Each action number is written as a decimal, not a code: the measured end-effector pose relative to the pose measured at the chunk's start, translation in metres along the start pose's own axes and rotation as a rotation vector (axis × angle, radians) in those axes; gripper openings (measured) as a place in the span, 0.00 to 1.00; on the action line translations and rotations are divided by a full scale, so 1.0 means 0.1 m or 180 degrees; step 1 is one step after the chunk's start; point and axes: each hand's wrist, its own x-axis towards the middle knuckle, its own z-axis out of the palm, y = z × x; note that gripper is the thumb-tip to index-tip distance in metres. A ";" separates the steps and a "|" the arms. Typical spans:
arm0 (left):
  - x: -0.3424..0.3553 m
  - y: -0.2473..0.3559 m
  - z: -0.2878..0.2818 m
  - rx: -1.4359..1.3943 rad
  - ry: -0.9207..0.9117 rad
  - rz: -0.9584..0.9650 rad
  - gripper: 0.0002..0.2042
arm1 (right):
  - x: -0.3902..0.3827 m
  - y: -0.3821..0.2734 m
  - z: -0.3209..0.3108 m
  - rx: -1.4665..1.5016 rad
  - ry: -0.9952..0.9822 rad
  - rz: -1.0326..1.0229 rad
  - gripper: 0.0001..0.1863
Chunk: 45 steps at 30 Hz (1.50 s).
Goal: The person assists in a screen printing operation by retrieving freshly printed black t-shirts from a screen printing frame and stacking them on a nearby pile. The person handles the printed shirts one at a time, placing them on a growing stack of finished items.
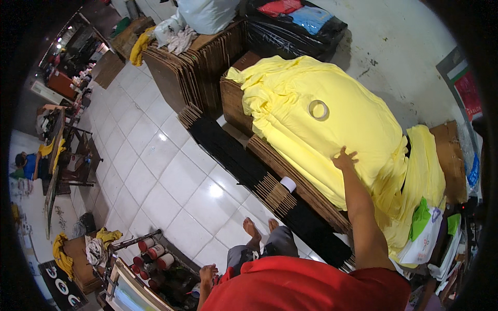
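My right hand (344,158) rests with fingers spread on a large heap of pale yellow fabric (290,119) draped over boards and boxes. A tape roll (318,109) lies on the fabric above it. My left hand (208,274) hangs beside my red shirt, fingers loosely apart, holding nothing I can see. Below the heap stand brown boards (282,166). A long rack of black slatted pieces (223,150) runs in front of them, with a small white roll (288,184) at its side.
Stacked boards (181,78) and bagged items (293,28) stand behind. A tiled floor (166,176) surrounds my bare feet (251,230). A metal-framed station with red-lidded containers (155,251) is at lower left. A person in blue (28,165) works at the far left.
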 end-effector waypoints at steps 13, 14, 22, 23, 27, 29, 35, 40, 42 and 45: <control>-0.22 -0.71 0.17 -0.0632 -0.0211 -0.0049 0.08 | -0.23 0.04 -0.12 0.0027 -0.0067 -0.0022 0.45; -0.23 -0.76 0.19 -0.0719 -0.0313 -0.0017 0.09 | -0.25 0.05 -0.14 0.0090 -0.0071 -0.0017 0.45; -0.68 -1.36 0.53 -0.0870 0.0174 0.0609 0.08 | -0.33 0.07 -0.22 0.0101 -0.0121 -0.0072 0.44; -0.70 -1.45 0.55 -0.0786 0.0321 0.0622 0.08 | -0.34 0.07 -0.23 0.0160 -0.0128 -0.0062 0.44; -0.74 -1.88 0.53 -0.0971 -0.0010 0.1021 0.08 | -0.32 0.10 -0.23 0.0058 -0.0141 -0.0178 0.43; -0.76 -2.06 0.58 -0.0768 0.0073 0.1010 0.08 | -0.27 0.14 -0.21 0.0206 -0.0101 -0.0085 0.44; -0.91 -1.99 0.91 -0.0086 0.0537 0.1037 0.08 | -0.03 0.18 0.02 -0.0573 0.0165 -0.0626 0.51; -1.11 -1.92 1.04 -0.1076 0.0883 0.0145 0.08 | 0.21 0.16 0.16 -0.0340 0.0106 -0.0529 0.50; -1.11 -1.97 0.99 -0.1469 0.0755 0.0155 0.09 | 0.29 0.17 0.17 -0.0384 0.0090 -0.0571 0.50; -1.13 -2.18 0.88 -0.1535 0.0931 0.0015 0.09 | 0.31 0.31 0.21 -0.0323 0.0054 -0.1068 0.49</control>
